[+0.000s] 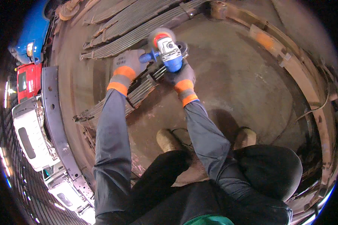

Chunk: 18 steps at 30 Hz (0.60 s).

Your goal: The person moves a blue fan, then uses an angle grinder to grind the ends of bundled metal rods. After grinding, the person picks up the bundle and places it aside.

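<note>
A blue and silver angle grinder (170, 52) is in my right hand (184, 75), whose grey and orange glove closes around its blue body. The grinder's disc (163, 33) points away from me; it looks pale and blurred around a red centre. My left hand (128, 63), in a matching glove, lies beside the blue side handle (148, 57), which shows along its length in front of the glove. Its fingers are mostly hidden, so I cannot tell what they hold. Beneath both hands runs a stack of steel leaf springs (141, 92), slanting from lower left to upper right.
More leaf spring packs (131, 28) lie on the floor at the far side. A long rusty steel beam (289, 56) curves along the right, with a thin cable (315, 109) by it. At left stand a drilled dark rail (52, 101) and several truck cabs (28, 131).
</note>
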Available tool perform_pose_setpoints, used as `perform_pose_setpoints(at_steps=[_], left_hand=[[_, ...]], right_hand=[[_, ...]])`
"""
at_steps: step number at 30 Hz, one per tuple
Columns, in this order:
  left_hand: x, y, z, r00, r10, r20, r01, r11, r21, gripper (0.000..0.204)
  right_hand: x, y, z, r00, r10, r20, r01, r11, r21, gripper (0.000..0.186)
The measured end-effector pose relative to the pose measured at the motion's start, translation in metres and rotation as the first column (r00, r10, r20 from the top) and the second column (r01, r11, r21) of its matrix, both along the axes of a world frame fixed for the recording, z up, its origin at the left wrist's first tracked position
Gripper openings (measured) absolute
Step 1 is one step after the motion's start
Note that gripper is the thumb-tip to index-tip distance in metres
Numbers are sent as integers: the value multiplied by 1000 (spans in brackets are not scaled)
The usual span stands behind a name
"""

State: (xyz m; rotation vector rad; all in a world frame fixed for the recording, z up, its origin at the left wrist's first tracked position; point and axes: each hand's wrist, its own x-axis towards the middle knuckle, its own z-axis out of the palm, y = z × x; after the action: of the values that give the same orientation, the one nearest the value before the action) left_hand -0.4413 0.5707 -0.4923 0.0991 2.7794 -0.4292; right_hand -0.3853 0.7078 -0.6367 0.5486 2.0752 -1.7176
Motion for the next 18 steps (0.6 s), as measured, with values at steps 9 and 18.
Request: perform_pose_setpoints(at_steps=[9, 18], left_hand=[[-11, 4, -5, 989, 117, 86, -112, 992, -66, 25], [-10, -14, -21, 998, 54, 37, -54, 999, -4, 35]], right_hand=[[-5, 6, 1, 1000, 9, -2, -9, 999, -35, 57], [-6, 3, 0, 1000, 22, -3, -22, 1000, -4, 54]])
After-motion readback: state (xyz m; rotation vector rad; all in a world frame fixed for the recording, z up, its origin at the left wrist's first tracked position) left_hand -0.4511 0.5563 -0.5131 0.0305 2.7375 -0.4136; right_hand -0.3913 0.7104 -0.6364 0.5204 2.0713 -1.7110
